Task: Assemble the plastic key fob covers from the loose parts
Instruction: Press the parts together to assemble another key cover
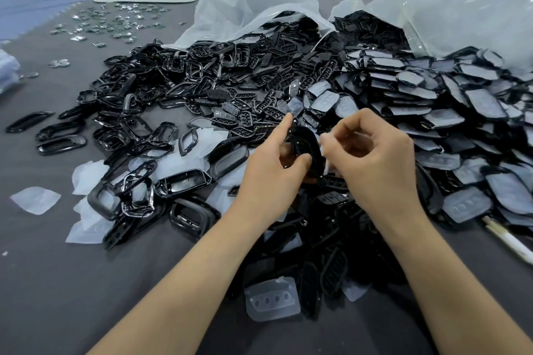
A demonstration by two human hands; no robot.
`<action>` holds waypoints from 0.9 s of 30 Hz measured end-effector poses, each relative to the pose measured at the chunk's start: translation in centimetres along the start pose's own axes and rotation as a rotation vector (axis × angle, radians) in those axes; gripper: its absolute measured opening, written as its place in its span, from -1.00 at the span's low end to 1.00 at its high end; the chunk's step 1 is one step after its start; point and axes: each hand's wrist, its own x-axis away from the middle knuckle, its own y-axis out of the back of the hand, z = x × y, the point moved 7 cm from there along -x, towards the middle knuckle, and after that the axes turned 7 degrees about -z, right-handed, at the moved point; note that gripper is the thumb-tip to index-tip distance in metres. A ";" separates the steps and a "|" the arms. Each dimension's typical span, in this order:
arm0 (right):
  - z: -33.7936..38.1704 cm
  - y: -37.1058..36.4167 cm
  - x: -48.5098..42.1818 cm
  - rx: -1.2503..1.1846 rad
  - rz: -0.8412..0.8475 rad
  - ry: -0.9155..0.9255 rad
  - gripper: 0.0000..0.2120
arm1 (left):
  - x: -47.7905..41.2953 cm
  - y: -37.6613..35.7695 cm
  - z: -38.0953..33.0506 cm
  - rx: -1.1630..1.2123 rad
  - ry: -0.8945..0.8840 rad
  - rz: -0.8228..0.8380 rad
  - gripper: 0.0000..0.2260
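Observation:
My left hand [274, 164] grips a black key fob cover part [307, 147] between thumb and fingers, index finger stretched out above it. My right hand [372, 158] is curled just to its right, fingertips pinching at a pale translucent piece [324, 141] against the part's edge. Loose black frames [135, 130] lie heaped to the left, black button plates [248, 112] in the middle, and black pieces with translucent pads [450, 112] piled on the right.
Two clear plastic bags [259, 0] spill parts at the back of the grey table [57, 282]. Small shiny metal bits [109, 23] are scattered far left. A translucent pad [272, 300] lies near the front, more film sheets [36, 199] at the left.

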 end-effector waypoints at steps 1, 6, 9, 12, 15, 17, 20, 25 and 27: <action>-0.1 -0.1 -0.1 -0.043 0.033 -0.034 -0.88 | 0.0 0.0 0.0 -0.023 -0.010 0.004 -0.40; 0.0 -0.1 -0.8 -0.019 0.110 -0.025 -0.81 | -0.1 -0.2 0.0 0.008 0.025 0.042 -0.48; 0.0 -0.2 -0.8 -0.021 0.125 -0.027 -0.79 | 0.0 -0.4 -0.2 0.042 0.007 0.053 -0.66; -0.2 -0.2 -0.8 -0.017 0.140 -0.044 -0.82 | 0.1 -0.1 -0.3 0.071 0.012 0.029 -0.73; -0.6 -0.2 -0.9 -0.053 0.149 -0.076 -0.82 | 0.1 -0.2 -0.3 0.080 0.025 0.040 -0.65; -0.9 -0.1 -1.0 -0.057 0.147 -0.086 -0.83 | 0.1 -0.1 -0.5 0.102 0.031 0.034 -0.63; -1.2 -0.2 -0.9 -0.061 0.143 -0.110 -0.83 | 0.1 -0.2 -0.2 0.129 0.065 0.049 -0.68; -1.7 -0.1 -0.9 -0.041 0.102 -0.142 -0.83 | 0.5 -0.8 0.6 0.396 0.223 0.080 -0.72; -1.7 -0.1 -0.9 -0.057 0.094 -0.158 -0.80 | 0.6 -1.0 0.5 0.491 0.263 0.099 -0.72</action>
